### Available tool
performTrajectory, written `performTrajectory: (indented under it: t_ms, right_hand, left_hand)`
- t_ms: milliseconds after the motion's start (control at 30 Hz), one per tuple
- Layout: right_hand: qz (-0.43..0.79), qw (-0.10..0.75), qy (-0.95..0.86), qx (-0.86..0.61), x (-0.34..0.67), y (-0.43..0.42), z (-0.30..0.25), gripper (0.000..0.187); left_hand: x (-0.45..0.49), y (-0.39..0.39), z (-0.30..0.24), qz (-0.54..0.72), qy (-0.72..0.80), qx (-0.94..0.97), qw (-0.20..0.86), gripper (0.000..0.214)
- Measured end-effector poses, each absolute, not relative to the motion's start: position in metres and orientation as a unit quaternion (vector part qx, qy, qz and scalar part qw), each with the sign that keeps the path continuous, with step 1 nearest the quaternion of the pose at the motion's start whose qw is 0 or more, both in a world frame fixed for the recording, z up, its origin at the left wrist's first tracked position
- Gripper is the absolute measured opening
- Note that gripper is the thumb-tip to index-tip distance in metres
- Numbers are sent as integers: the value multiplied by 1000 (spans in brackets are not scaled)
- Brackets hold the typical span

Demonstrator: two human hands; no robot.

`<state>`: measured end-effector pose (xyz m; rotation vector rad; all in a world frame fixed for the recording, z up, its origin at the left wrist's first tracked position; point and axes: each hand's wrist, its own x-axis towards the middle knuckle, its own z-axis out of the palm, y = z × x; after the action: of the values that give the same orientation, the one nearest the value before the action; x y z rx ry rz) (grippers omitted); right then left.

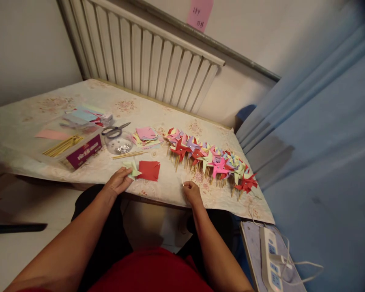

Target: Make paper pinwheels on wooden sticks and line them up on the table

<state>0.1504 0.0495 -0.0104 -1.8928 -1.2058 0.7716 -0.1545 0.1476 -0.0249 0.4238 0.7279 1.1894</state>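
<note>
My left hand (119, 180) is closed on a pale green folded paper pinwheel (133, 169) at the table's near edge. Right beside it lies a red paper square (149, 170). My right hand (192, 192) pinches a small thin pin (182, 181) just above the tablecloth. A long row of finished paper pinwheels (211, 160) on wooden sticks runs along the table to the right of my right hand.
A clear bowl of pins (119, 144) with scissors (115, 130) on it, loose sticks (130, 154), a stack of coloured paper (146, 136) and a plastic box of sticks (71, 148) sit on the patterned tablecloth (24, 117). A radiator (146, 56) stands behind; a power strip (270, 259) lies lower right.
</note>
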Motion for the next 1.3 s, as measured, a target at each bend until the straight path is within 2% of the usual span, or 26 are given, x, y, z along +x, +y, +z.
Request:
performTrajectory:
  t_ms: [100,200,300,700,1033,1300]
  right_hand:
    - [372,437,-429,-697,140,38,1,18]
    - [492,553,-334,-583,129,28,18,27]
    - [554,599,-288,-501,124,22,38,34]
    - [577,635,-260,-443,109,12,81,34]
    - [558,630,-289,-456,103,9,93,39]
    - [530,651,-297,-455,105,11,95,34]
  left_hand:
    - [-155,148,-26,546,327,197,746,19]
    - [-155,148,-27,545,320,202,748,21]
    - [-155,149,-29,544,324,203,746,22]
    - [-157,152,-33,545,329,206,743,21]
    - [-155,151,-27,540,324,215,746,19]
    - [-155,151,-27,540,329,209,746,20]
